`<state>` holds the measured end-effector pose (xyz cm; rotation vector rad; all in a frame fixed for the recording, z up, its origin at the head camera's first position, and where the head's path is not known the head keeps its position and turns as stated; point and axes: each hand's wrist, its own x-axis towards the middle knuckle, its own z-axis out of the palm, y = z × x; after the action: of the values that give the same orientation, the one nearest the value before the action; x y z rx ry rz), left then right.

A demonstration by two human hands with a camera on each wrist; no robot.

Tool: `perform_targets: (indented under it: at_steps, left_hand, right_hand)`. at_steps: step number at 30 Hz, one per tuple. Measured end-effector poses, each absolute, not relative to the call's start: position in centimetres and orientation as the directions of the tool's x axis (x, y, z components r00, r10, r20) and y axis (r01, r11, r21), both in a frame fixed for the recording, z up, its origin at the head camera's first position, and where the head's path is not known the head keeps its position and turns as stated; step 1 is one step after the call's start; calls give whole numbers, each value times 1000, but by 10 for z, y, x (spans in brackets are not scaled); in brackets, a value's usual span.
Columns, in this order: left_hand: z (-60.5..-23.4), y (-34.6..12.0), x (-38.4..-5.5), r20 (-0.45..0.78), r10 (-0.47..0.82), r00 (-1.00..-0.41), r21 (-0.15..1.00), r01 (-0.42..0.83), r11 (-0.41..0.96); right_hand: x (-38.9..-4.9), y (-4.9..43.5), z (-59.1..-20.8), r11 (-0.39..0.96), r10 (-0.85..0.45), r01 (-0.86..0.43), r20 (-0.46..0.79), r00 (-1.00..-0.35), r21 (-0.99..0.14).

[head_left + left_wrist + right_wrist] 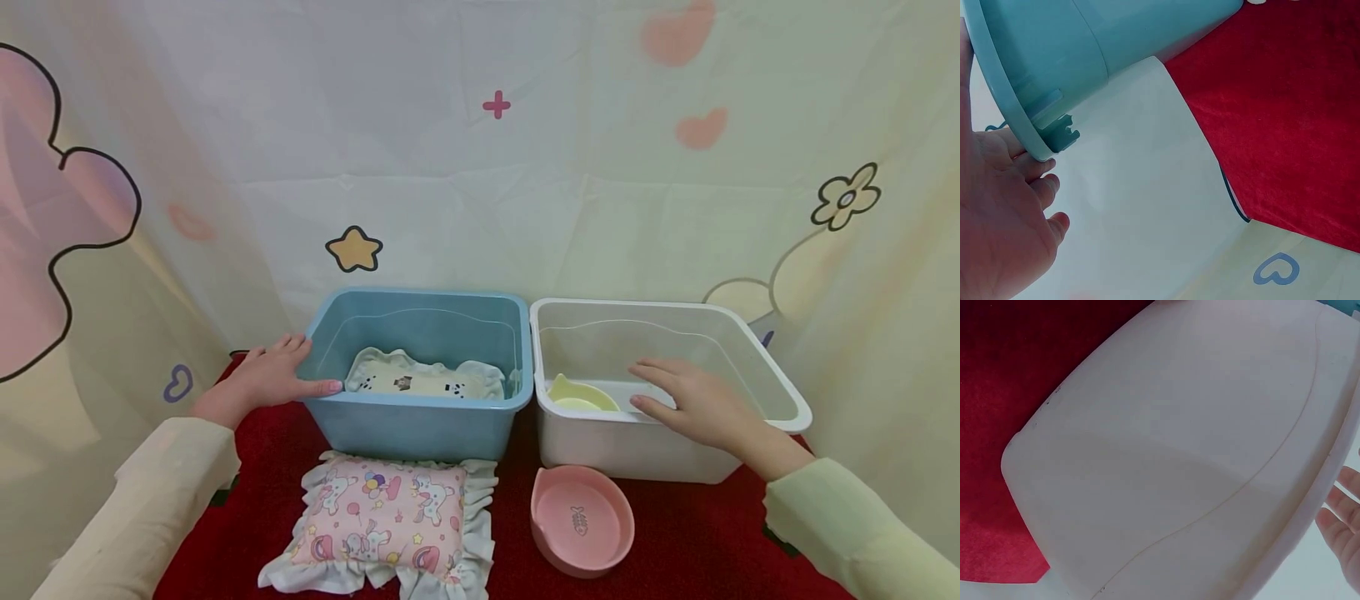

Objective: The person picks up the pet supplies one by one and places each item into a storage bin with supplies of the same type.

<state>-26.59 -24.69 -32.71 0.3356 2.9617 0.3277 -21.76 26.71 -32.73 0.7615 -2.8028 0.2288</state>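
My left hand [266, 377] rests at the left front corner of a light blue plastic tub [420, 429], thumb along the front rim. In the left wrist view its fingertips [1052, 181] lie right at the tub's rim. Inside the tub sits a cream ruffled pillow [420, 379] with small animal faces. Over the front rim of a white tub [637, 454], my right hand [697, 404] is spread with nothing in it; its fingers [1335, 534] show beside the rim in the right wrist view. A yellow bowl [581, 395] with a pointed ear stands inside the white tub.
In front of the blue tub lies a pink unicorn pillow [386, 517] with white ruffles. A pink bowl [581, 521] with a fish-bone print stands before the white tub. Both tubs stand side by side on red cloth [697, 542], with a printed curtain [450, 167] behind.
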Motion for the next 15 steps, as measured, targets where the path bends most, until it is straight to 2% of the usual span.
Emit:
perform_targets:
  at_steps: [7, 15]
  left_hand:
    - [-327, -247, -267, -120, 232, -965, 233, 199, 952]
    - [-329, -248, -268, -115, 233, -966, 234, 202, 951]
  right_hand:
    - [-214, 262, -329, 835, -503, -545, 305, -809, -71]
    - [-210, 256, -334, 784, -565, -621, 402, -721, -10]
